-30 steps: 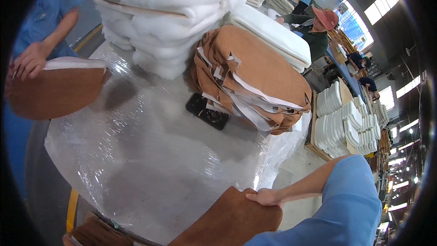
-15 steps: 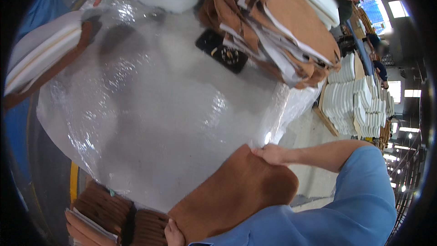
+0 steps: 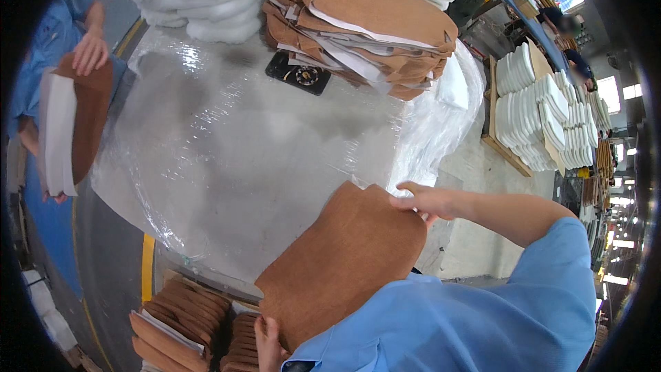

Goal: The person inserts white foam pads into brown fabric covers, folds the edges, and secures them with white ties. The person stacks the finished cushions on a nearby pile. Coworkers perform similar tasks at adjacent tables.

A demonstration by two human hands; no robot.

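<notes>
A brown fabric panel [image 3: 344, 262] with notched edges hangs in front of my body, above the near edge of a plastic-wrapped table. My left hand [image 3: 270, 344] grips its lower left corner, thumb on top. At the upper right edge, my right hand [image 3: 421, 201] pinches the panel, its index finger lifted off. On the table's far side lies a tall, untidy stack of brown covers [image 3: 372, 10] with white lining showing. A black phone-like device [image 3: 297, 74] with a round patterned face lies beside that stack.
White padded cushions [image 3: 213, 0] are piled at the far left. A person [image 3: 89, 52] at the left holds a white pad with a brown cover [image 3: 62, 131]. Folded brown pieces [image 3: 179, 310] fill a box near my left hand. Stacked white pads [image 3: 530, 110] stand on a pallet at the right.
My view has shifted. The brown panel is flatter and more fully spread between my hands, and my right index finger has lifted. The person at left now holds the white-and-brown piece upright.
</notes>
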